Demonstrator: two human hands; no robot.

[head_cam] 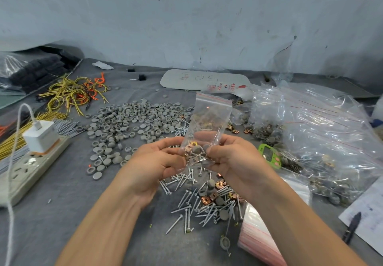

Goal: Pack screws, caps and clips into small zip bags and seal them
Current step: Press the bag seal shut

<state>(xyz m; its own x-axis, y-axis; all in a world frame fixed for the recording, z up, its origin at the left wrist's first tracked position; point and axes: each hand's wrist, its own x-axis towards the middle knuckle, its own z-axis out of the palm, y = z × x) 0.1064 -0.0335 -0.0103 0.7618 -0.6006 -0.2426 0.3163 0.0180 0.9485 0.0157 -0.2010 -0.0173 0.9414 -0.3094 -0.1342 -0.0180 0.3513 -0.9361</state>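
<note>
both hands [199, 158] | pinch zip bag [209, 120] between them (bottom end)

Glossy clear plastic zip bag [209, 118]

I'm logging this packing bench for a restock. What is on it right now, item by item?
zip bag: one, clear, red strip, upright at centre
caps: many, grey, heap left of centre
screws: many, silver, loose at near centre
clips: several, copper, among the screws
empty bags: one stack, pink-edged, lower right
filled bags: pile, clear, right side
wires: bundle, yellow and orange, far left
power strip: one, off-white, left edge
charger: one, white, in the strip
left hand: grips bag's bottom
right hand: grips bag's bottom
</note>
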